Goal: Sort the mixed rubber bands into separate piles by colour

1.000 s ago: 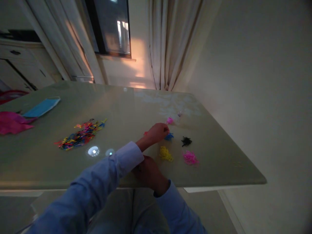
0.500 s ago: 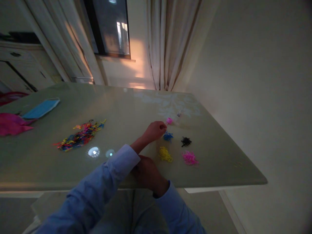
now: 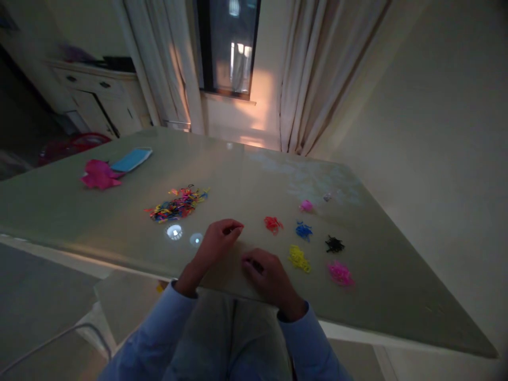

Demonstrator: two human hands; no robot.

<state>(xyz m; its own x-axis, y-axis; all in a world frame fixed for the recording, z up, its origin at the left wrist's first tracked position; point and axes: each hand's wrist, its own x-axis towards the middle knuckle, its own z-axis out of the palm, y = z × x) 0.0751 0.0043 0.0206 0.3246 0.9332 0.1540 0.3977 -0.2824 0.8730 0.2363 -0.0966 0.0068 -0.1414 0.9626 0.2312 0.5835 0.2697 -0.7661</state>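
One bare left hand [image 3: 221, 241] is pinched together; the grip of the curled bare right hand [image 3: 270, 272] cannot be told. Thin yellow stringy loops [image 3: 299, 259] are heaped at right.

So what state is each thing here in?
Left hand: fingers curled
Right hand: loosely curled
Multicoloured pile: mixed, loosely spread
Red pile: unmixed, loose
Blue pile: unmixed, loose
Black pile: unmixed, loose
Yellow pile: unmixed, loose
Pink pile: unmixed, loose
Blue mask: lying flat
Bright pink item: crumpled
Curtains: drawn apart

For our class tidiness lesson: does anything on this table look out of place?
Perhaps the blue face mask and crumpled pink item at left on the table: neither resembles the small coloured pieces.
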